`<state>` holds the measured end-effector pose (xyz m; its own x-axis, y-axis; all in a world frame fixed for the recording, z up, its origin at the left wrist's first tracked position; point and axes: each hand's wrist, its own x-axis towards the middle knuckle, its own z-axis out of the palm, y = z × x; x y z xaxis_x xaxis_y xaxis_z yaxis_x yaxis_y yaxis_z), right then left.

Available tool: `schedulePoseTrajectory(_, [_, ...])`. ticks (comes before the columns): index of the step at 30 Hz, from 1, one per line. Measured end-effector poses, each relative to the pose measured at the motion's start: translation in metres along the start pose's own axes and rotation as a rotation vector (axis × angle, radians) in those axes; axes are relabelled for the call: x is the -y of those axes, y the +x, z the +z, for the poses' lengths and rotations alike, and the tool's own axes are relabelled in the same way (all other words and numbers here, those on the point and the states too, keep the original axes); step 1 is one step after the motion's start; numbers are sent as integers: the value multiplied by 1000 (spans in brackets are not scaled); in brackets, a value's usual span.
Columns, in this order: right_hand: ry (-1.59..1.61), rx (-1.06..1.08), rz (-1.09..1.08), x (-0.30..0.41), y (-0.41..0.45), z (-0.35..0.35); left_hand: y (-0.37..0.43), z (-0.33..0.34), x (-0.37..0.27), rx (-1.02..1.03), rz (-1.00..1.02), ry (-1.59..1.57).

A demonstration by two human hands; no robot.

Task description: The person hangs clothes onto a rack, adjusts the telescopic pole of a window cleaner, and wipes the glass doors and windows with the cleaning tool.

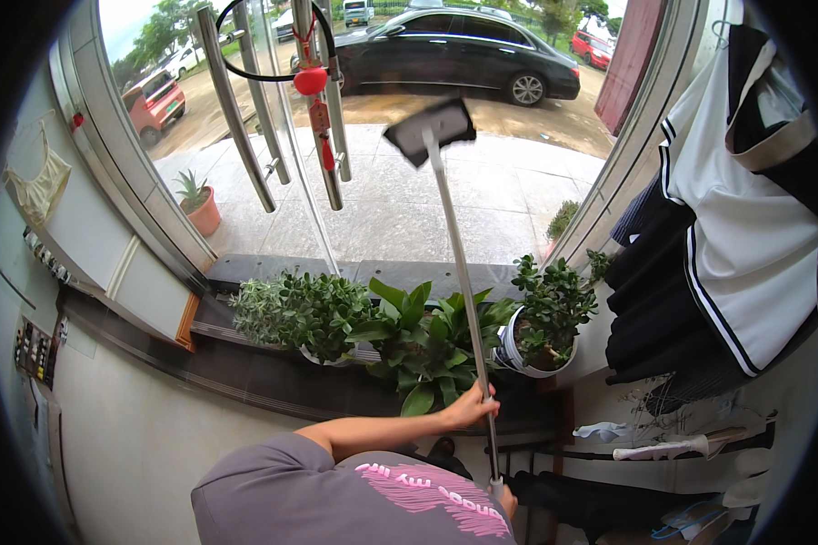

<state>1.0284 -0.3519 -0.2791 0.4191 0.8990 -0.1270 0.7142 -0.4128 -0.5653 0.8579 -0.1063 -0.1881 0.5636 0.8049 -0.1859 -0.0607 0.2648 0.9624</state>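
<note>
My left hand is wrapped around the metal pole of a flat-headed mop or window cleaner. Lower down, my right hand grips the pole by its light grey end piece, partly hidden by my shirt. The pole rises tilted slightly left over the plants. At its top is a rectangular head, pale in the middle with a dark fringe. It is raised before the glass of the doorway; whether it touches the glass I cannot tell.
Potted plants line a dark step, with a white-potted jade plant at right. Steel door handles carry a cable lock and a red charm. Hanging clothes crowd the right side. Outside stands a black car.
</note>
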Motion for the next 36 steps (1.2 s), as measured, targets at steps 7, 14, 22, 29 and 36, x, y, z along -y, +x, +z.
schedulePoseTrajectory(7, [478,-18,-321,235,139,-63,39,-78,-284,-160,553,234])
schedulePoseTrajectory(14, [474,31,-321,223,93,-30,11,-85,-237,-117,518,200])
schedulePoseTrajectory(22, [-1,95,-134,61,-39,2,-61,-44,-41,-76,87,-21])
schedulePoseTrajectory(29, [-111,92,-84,21,-70,16,-65,-20,6,135,-115,99])
schedulePoseTrajectory(36, [314,-84,13,34,-50,41,27,24,-44,221,108,310])
